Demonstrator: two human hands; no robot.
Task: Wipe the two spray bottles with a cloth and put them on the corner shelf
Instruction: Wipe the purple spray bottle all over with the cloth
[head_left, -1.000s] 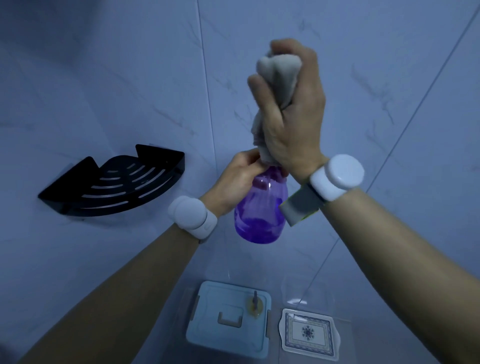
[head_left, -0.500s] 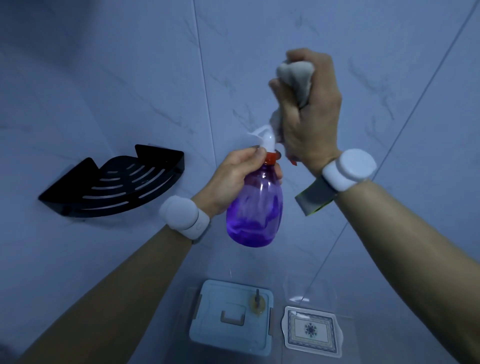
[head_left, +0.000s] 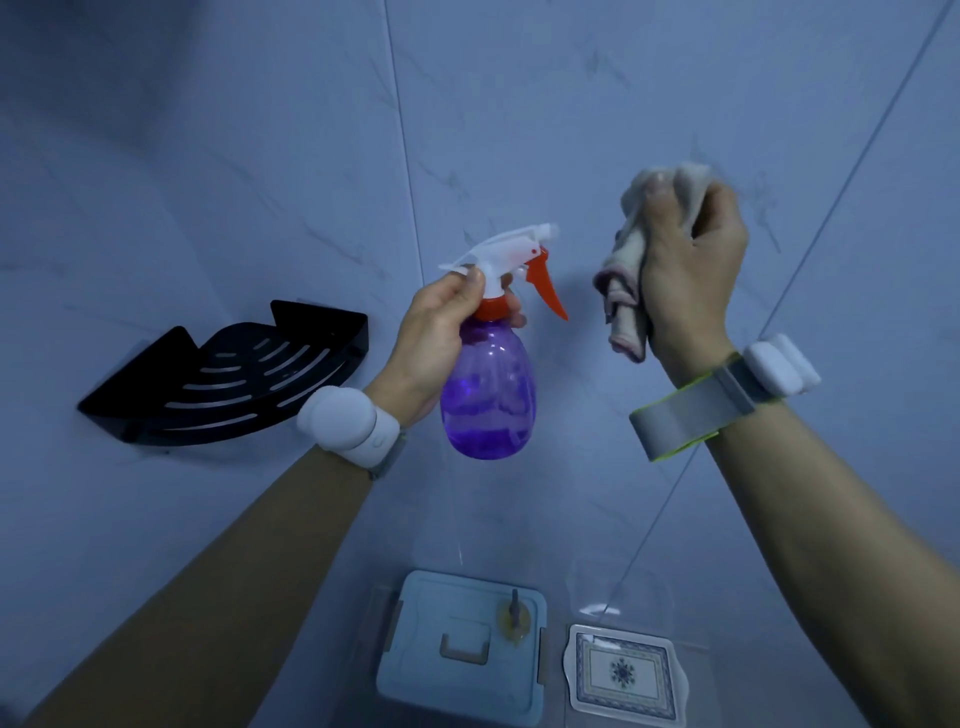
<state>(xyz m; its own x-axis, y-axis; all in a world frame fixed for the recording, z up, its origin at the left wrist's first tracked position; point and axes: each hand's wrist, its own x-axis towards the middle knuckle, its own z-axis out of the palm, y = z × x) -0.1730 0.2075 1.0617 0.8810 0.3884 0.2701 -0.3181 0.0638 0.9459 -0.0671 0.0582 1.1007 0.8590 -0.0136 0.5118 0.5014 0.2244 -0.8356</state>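
A purple spray bottle (head_left: 488, 395) with a white head and an orange trigger hangs upright in the middle of the view. My left hand (head_left: 441, 338) grips it round the orange neck. To the right, apart from the bottle, my right hand (head_left: 685, 270) holds a bunched pale cloth (head_left: 628, 291). The black corner shelf (head_left: 228, 379) is fixed to the tiled wall at the left, with nothing on it. Only one spray bottle is in view.
Tiled walls meet in a corner behind the bottle. Below, a light blue lidded box (head_left: 462, 644) has a small yellow item standing on its lid. A patterned white tray (head_left: 623, 670) lies to its right.
My right hand has lifted the cloth off the bottle's spray head and moved it to the right. The head and trigger are now uncovered. My left hand's grip is now at the neck.
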